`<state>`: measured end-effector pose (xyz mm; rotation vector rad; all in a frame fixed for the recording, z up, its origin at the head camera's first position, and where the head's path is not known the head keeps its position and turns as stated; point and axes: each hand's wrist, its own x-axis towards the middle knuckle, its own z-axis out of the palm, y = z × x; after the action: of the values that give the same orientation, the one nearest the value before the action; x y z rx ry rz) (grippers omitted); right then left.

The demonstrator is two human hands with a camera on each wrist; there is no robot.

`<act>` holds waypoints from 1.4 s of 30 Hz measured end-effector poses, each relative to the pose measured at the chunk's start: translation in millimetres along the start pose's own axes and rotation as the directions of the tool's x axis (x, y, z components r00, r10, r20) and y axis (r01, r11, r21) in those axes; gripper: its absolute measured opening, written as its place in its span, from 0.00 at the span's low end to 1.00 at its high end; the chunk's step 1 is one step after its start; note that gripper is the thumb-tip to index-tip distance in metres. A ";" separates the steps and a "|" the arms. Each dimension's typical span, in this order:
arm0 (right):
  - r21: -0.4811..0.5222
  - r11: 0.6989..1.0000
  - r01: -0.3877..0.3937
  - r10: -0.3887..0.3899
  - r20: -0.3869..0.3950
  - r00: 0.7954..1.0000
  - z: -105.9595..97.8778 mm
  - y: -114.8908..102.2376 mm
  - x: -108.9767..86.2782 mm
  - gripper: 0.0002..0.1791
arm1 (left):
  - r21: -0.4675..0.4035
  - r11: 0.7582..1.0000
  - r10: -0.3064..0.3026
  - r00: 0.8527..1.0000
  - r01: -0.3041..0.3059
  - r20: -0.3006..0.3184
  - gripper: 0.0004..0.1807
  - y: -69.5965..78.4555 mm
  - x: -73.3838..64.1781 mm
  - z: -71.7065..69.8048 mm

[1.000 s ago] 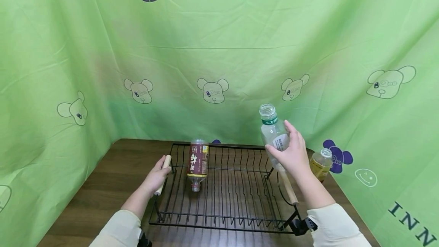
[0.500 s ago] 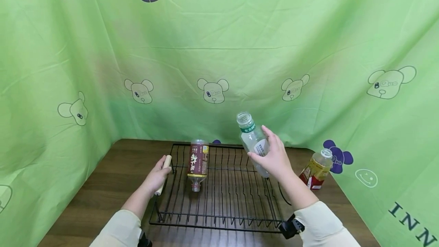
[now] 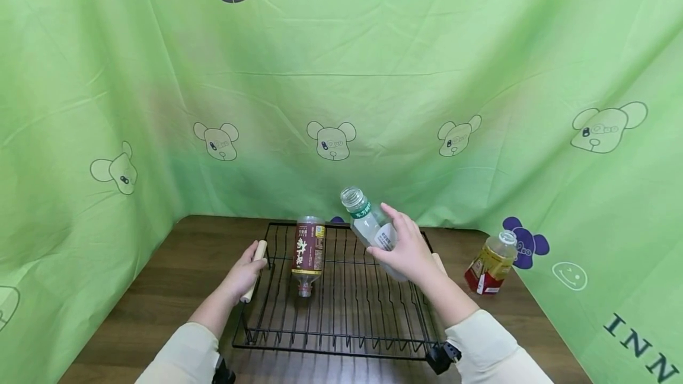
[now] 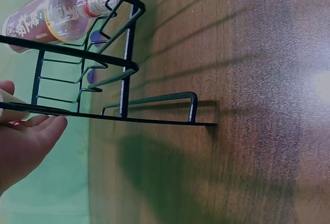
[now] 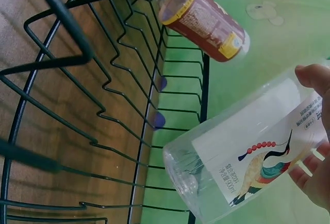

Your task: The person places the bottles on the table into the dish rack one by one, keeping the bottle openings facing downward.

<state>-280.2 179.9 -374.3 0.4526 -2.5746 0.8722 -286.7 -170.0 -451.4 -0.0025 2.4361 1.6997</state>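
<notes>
- R hand point(image 3: 408, 253) holds clear btl point(image 3: 368, 224) about its body, thumb opp. fingers; btl is above wire rack point(image 3: 320, 352), tilted, uncapped neck up & to the left. Base looks off the wires, but contact's hard to judge.
- L hand point(image 3: 242, 277) grips wooden handle point(image 3: 260, 252) at rack's left end; good brace, prob. best to hold it steady so rack can't slide on tabletop point(image 3: 176, 271).
- Maroon btl point(image 3: 308, 253) sits in the rack, neck down & toward the person. For clear btl to match, it'd need flipping neck-down, prob. w/ a wrist turn.
- Light grip s/b enough: thin plastic likely dents if squeezed.
- Lower slowly, neck btwn wires, well right of maroon btl to avoid a knock.
- Yellow-red btl point(image 3: 490, 265) stands right of rack; mind the forearm.
</notes>
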 end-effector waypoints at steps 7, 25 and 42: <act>0.006 1.000 0.017 -0.018 0.098 0.995 2.0 -5.0 -0.5 0.52 | 0.048 0.999 0.010 0.999 -0.008 -0.049 0.39 7.6 -0.1 -2.0; -0.038 0.991 0.132 -0.114 0.310 0.944 14.0 -23.8 -3.6 0.53 | -0.016 0.960 0.278 0.960 -0.278 0.043 0.41 68.3 -8.1 26.4; -0.068 0.970 0.232 -0.179 0.441 0.880 23.7 -36.0 -11.1 0.50 | -0.004 0.914 0.394 0.888 -0.405 0.238 0.39 83.4 -15.5 43.2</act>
<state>-261.5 139.7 -378.5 0.9608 -2.8787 0.5877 -273.7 -102.1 -386.0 0.7147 2.4092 1.6704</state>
